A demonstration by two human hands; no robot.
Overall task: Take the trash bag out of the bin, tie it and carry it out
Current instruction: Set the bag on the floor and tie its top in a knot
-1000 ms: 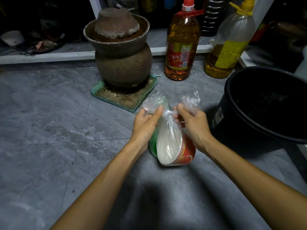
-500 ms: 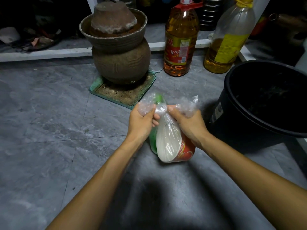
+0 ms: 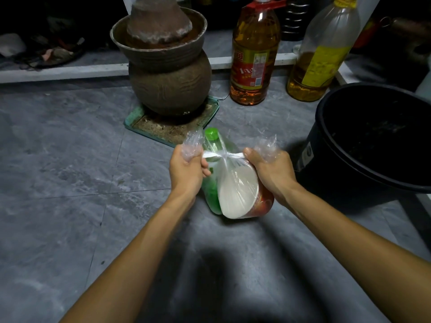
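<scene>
A clear plastic trash bag rests on the grey tiled floor in front of me, holding a green bottle and a red-and-white paper bowl. My left hand grips the bag's left ear in a fist. My right hand grips the right ear. Between the two fists the plastic is stretched taut into a thin white strand with a knot in the middle. The black bin stands just right of my right hand, with no bag in it.
A brown clay jar sits on a green tray behind the bag. Two large oil bottles stand at the back right along a white ledge. Grey floor tiles stretch to the left and towards me.
My hands have pulled apart sideways, drawing the bag's two ears tight into a knot. One second ago the fingers were close together over the bag's mouth.
</scene>
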